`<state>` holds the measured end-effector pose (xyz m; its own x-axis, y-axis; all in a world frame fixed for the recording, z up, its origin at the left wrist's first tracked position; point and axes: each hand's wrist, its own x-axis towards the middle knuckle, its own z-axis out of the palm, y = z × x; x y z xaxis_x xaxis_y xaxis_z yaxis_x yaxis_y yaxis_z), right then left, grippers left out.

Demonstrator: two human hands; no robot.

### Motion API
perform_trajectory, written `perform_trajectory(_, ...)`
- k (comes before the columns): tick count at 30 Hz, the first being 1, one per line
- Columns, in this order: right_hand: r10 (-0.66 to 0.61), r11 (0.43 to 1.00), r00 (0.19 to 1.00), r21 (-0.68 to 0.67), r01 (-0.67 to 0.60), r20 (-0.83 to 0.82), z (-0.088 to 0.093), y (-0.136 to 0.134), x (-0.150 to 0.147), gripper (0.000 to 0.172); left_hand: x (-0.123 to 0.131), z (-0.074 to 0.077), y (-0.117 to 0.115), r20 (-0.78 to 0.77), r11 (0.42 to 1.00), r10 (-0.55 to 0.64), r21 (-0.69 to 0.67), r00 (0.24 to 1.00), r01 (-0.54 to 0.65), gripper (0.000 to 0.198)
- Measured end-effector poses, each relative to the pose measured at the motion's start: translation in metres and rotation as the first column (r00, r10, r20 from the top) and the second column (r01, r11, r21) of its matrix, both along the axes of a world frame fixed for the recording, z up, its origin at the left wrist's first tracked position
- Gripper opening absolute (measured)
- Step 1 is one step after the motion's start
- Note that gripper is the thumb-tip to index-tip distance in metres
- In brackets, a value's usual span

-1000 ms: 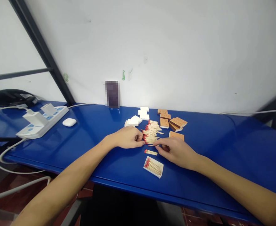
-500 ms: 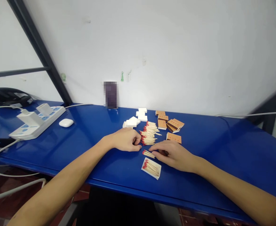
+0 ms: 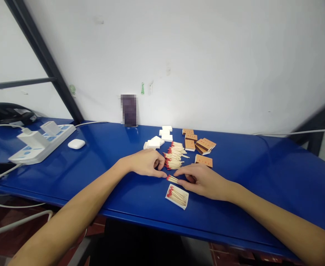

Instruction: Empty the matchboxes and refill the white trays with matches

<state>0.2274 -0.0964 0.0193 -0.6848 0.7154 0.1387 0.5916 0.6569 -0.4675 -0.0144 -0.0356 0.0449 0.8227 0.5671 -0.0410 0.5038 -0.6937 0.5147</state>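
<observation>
A small group of red-headed matches (image 3: 172, 179) lies on the blue desk between my hands. My left hand (image 3: 148, 163) has its thumb stretched to the red heads and its other fingers curled but apart from the thumb. At the stick ends, my right hand (image 3: 199, 179) has thumb and index finger spread around the group, the thumb touching or nearly touching it. Just nearer to me, a white matchbox tray (image 3: 176, 204) holds several matches, heads to the left. Behind the small group is a large loose pile of matches (image 3: 175, 157).
White matchbox pieces (image 3: 152, 143) lie behind my left hand. Several orange-brown matchbox sleeves (image 3: 203, 160) lie at the right of the pile. A white earbud case (image 3: 76, 143) and a power strip (image 3: 41, 146) are at the left. A blurred-out dark rectangle (image 3: 129, 111) leans on the wall.
My left thumb has stretched out to the match heads. My right index finger and thumb have shifted slightly around the small group. The whole view has moved a little.
</observation>
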Motion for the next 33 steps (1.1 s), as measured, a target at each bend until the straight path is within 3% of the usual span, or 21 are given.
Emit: perform_trajectory(33, 0.032, 0.996, 0.999, 0.084, -0.030, -0.015, -0.0047, -0.0002, 0.0008, 0.022, 0.0024, 0.0008, 0.0003, -0.041, 0.999, 0.039, 0.009, 0.998, -0.039, 0.045)
